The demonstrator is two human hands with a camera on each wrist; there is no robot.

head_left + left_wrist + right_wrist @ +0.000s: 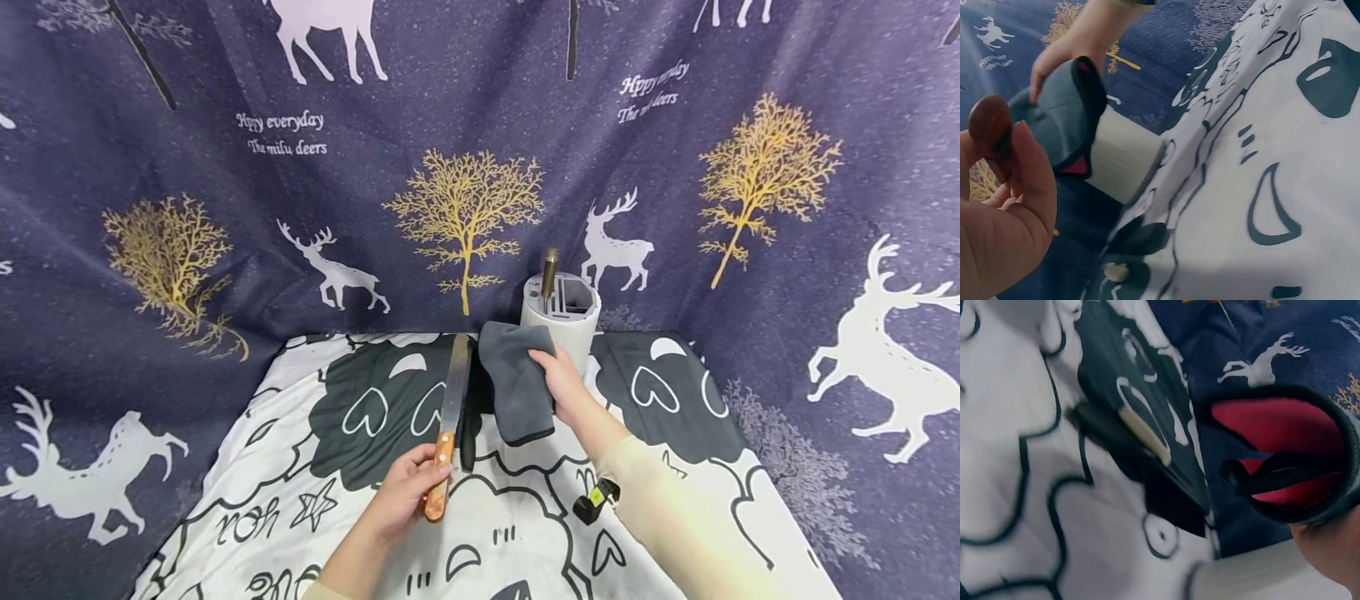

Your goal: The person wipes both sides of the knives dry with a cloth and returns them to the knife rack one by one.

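My left hand (411, 490) grips the wooden handle of a long knife (455, 385), its blade pointing away toward the curtain. In the left wrist view the rounded butt of that handle (988, 128) shows between thumb and fingers. A dark grey cloth (517, 387) hangs from my right hand (564, 385), pinched along its right side. The right wrist view shows its reddish-pink inner face (1285, 425) folded over. Beneath and beside the blade lies a black-handled utensil (468, 442), partly hidden by knife and cloth.
Right behind the cloth stands a white ribbed knife block (573, 333), with one brown-handled utensil (550, 271) in a slot. The patterned bedspread (487, 517) covers the surface. A dark blue deer-print curtain (465, 100) hangs behind.
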